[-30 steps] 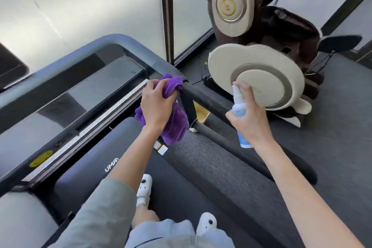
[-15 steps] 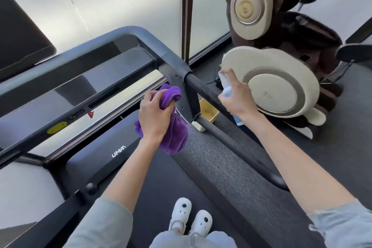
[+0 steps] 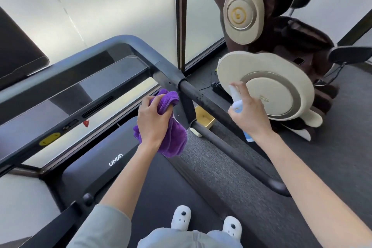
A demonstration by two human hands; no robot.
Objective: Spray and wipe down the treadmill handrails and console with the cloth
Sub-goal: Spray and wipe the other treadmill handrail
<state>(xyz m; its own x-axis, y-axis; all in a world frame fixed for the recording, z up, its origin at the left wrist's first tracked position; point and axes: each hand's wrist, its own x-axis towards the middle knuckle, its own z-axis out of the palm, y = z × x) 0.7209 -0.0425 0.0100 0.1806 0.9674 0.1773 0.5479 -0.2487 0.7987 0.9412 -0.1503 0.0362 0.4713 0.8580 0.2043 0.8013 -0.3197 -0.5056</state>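
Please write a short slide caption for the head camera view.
Left hand grips purple cloth; right hand aims spray bottle at treadmill's right handrail.

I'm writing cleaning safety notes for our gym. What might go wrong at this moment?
1. The spray bottle in the right hand is beside the right handrail; mist might drift past it onto the massage chair behind.
2. The purple cloth bunched in the left hand hangs near the console; stray spray could reach its slots.
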